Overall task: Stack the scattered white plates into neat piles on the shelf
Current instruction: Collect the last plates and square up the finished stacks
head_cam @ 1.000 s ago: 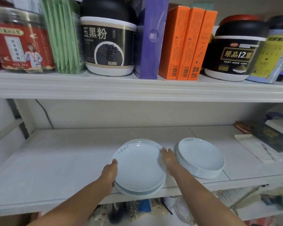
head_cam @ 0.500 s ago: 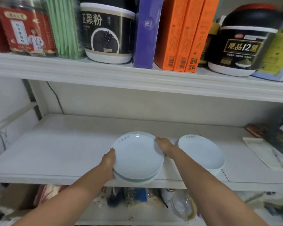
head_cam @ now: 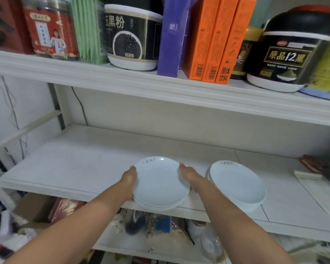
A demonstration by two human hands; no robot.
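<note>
Shelf: the white board shelf [head_cam: 69, 168] spans your view, its front edge running from 9 o'clock down towards 4 o'clock.
Upper shelf: at 12 o'clock a second white board [head_cam: 160, 88] carries a black-and-white round tub [head_cam: 132, 38], a purple box [head_cam: 172, 35], three orange cartons [head_cam: 217, 39] and a second black tub with a white base [head_cam: 291, 52].
Right pile: a stack of round white plates [head_cam: 238, 184] rests on the shelf at 4 o'clock, just beside your right wrist.
Held pile: a smaller stack of round white plates [head_cam: 160, 184] sits at 6 o'clock, overhanging the shelf's front edge.
Left hand: your left hand [head_cam: 130, 181] clasps the held pile at its 9 o'clock rim.
Right hand: your right hand [head_cam: 189, 175] presses its 3 o'clock rim, so the pile is gripped between both hands.
</note>
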